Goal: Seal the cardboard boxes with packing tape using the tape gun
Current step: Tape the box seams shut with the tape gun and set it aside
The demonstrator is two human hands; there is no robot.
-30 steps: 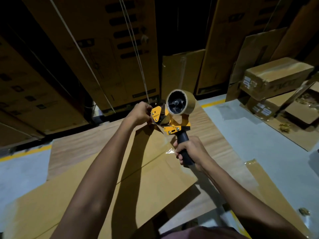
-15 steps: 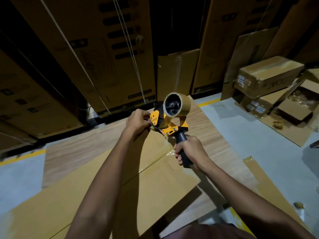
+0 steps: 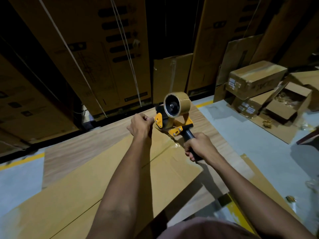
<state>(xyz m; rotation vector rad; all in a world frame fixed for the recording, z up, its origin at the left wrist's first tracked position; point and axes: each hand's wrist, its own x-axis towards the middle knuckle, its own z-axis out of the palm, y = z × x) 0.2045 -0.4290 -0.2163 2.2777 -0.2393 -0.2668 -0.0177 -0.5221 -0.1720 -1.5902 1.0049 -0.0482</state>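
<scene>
A long flat cardboard box [image 3: 89,192] lies on a wood-grain board, its centre seam running away from me with glossy tape near the far end. My right hand [image 3: 198,147] grips the black handle of an orange tape gun [image 3: 172,125], which carries a brown tape roll [image 3: 177,104]. The gun's front sits over the box's far end. My left hand [image 3: 140,125] is at the gun's front plate, fingers curled and pinching there; what it pinches is too small to tell.
Tall printed cartons [image 3: 96,54] stand in a wall behind the board. Sealed and open small boxes [image 3: 257,80] are stacked at the right on grey floor. A flattened cardboard strip [image 3: 255,180] lies right of the board. Yellow floor lines [image 3: 22,161] mark the edges.
The tape gun has tipped slightly, its roll leaning more to the right. My left hand stays at the gun's front. The view has shifted a little.
</scene>
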